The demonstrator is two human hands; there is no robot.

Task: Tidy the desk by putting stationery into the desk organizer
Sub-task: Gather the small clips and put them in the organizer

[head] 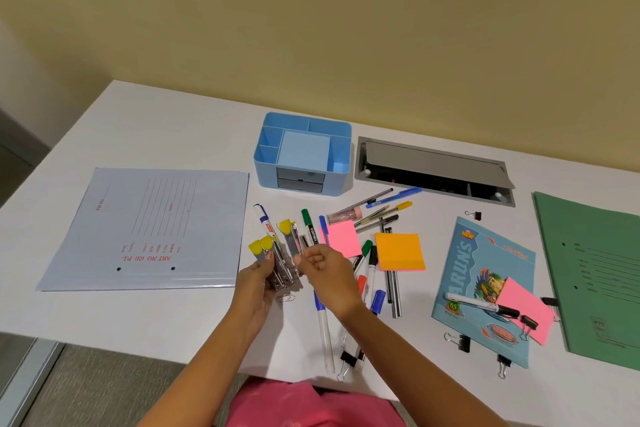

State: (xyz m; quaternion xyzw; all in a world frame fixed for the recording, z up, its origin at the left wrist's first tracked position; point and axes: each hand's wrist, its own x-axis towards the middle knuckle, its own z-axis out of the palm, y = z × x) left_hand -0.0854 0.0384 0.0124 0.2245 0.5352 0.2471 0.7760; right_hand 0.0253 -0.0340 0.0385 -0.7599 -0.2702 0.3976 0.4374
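The blue desk organizer (266, 174) stands at the back centre of the white desk, its top compartments open and two small drawers in front. My left hand (256, 282) grips two metal staplers with yellow tips (273, 262). Just to the right, my right hand (327, 269) pinches the lower end of a third yellow-tipped stapler (290, 236). Several markers and pens (377, 215) lie scattered in front of the organizer. A pink sticky pad (343, 237) and an orange sticky pad (400, 251) lie among them.
A pale file folder (149, 229) lies flat at the left. A grey cable hatch (433, 170) is set into the desk right of the organizer. A blue notebook (481, 274), a green folder (595, 270) and several binder clips (459, 341) lie at the right.
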